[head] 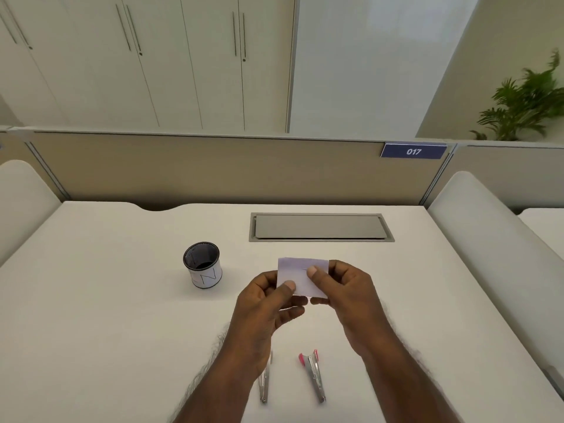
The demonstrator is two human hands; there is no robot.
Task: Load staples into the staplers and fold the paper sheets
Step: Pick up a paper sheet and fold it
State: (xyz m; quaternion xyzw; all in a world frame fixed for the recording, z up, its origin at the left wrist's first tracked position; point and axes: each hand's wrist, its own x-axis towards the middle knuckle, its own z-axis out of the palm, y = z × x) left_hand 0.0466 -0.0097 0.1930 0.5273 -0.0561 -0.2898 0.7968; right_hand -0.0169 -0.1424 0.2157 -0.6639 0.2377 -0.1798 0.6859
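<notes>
Above white counter (91, 315), small folded pale-lilac paper sheet (300, 271) pinched in both grips: left hand (268, 303) at 7 o'clock corner, right hand (345, 293) at 3 o'clock edge. Edges best aligned before crease is pressed flat. Two slim metal staplers (316, 377) left at 6 o'clock.

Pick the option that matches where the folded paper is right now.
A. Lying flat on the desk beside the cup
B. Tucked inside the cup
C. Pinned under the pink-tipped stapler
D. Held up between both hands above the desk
D: the folded paper is pinched by the left hand and the right hand, raised off the desk, apart from the cup and both staplers.
</notes>
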